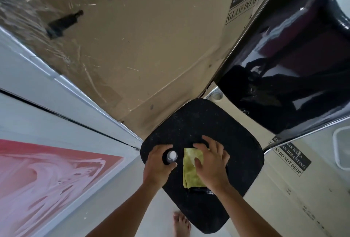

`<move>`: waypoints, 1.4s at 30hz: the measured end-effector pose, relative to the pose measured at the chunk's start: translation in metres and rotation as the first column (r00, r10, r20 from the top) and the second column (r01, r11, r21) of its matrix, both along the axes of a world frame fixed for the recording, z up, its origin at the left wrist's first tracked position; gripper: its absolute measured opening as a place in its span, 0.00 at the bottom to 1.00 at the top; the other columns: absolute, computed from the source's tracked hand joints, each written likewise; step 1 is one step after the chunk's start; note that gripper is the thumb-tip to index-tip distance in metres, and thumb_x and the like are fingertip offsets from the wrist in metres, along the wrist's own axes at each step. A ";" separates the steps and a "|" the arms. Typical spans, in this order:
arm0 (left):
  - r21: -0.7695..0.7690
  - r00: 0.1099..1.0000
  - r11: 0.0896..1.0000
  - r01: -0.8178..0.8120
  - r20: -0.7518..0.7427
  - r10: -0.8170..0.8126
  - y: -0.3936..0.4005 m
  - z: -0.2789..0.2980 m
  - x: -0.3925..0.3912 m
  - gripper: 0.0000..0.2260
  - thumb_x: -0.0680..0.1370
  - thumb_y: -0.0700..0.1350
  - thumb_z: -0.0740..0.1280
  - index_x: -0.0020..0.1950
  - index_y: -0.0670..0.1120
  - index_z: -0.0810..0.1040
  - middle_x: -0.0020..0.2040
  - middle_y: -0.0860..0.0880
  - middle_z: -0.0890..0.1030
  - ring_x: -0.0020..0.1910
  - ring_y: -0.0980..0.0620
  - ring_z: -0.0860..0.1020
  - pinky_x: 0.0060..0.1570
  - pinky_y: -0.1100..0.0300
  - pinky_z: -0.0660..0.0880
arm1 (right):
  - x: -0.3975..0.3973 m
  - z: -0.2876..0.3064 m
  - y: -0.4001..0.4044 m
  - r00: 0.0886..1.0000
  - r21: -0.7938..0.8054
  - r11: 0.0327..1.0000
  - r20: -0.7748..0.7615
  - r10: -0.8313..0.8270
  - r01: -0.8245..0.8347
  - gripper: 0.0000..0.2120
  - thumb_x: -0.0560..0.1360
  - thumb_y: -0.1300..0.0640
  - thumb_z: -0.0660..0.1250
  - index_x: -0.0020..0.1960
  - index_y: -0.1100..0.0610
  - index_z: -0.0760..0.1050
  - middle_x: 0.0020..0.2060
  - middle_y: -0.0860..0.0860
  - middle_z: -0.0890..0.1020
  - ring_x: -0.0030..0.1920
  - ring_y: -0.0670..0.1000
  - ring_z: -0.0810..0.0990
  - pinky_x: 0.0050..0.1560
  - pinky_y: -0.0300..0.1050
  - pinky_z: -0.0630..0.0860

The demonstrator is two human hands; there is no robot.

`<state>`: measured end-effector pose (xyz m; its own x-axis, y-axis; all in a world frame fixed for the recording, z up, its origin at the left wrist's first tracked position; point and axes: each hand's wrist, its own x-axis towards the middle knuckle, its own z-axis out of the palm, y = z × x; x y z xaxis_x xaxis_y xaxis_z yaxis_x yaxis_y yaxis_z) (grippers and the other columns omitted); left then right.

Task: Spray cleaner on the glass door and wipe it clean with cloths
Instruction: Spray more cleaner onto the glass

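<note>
A black chair seat (204,123) fills the lower middle of the head view. On it lies a folded yellow-green cloth (190,170) with a dark cloth edge (200,191) showing under its near end. My right hand (212,163) rests on the yellow-green cloth with fingers spread and fairly straight. My left hand (159,164) grips a small spray bottle with a white cap (172,155), seen from above, standing on the seat just left of the cloth. The glass door is not clearly identifiable here.
The glossy black chair back (295,66) rises at the right. Large cardboard sheets (144,47) marked "GLASS DO NOT DROP" lean behind the chair. A white frame (56,108) and a red-and-white panel (47,176) lie at the left. A bare foot (180,225) stands below the seat.
</note>
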<state>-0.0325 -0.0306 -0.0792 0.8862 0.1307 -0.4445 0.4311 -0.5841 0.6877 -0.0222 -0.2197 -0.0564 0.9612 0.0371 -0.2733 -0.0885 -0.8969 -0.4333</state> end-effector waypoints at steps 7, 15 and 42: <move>-0.171 0.997 0.983 -0.070 -0.018 0.068 -0.011 0.019 0.008 0.11 0.75 0.49 0.78 0.55 0.53 0.83 0.49 0.57 0.85 0.51 0.60 0.82 0.53 0.58 0.78 | 0.014 0.027 0.005 0.997 0.351 0.936 -0.071 0.009 0.017 0.19 0.79 0.61 0.69 0.66 0.44 0.75 0.66 0.39 0.73 0.65 0.39 0.69 0.71 0.48 0.67; -0.421 0.970 0.903 -0.088 0.170 0.173 -0.003 0.185 -0.001 0.06 0.75 0.49 0.79 0.46 0.58 0.84 0.43 0.49 0.85 0.42 0.53 0.84 0.43 0.57 0.81 | -0.011 0.172 0.024 0.986 0.820 0.551 -0.161 -0.035 0.153 0.18 0.85 0.57 0.59 0.73 0.44 0.70 0.64 0.44 0.80 0.62 0.49 0.81 0.60 0.50 0.78; -0.242 0.655 0.844 0.478 0.739 -0.159 0.224 0.619 -0.182 0.30 0.81 0.39 0.71 0.72 0.68 0.66 0.59 0.60 0.71 0.57 0.59 0.78 0.59 0.63 0.77 | -0.169 0.601 0.269 0.715 0.628 0.580 0.691 -0.107 -0.520 0.35 0.79 0.54 0.71 0.76 0.32 0.56 0.57 0.47 0.80 0.53 0.53 0.85 0.56 0.54 0.82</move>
<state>-0.2146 0.1932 0.5396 0.9028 -0.2584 0.3438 -0.3998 -0.2098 0.8923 -0.1911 0.0497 0.5444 0.7960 0.1394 0.5891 0.6052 -0.1603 -0.7798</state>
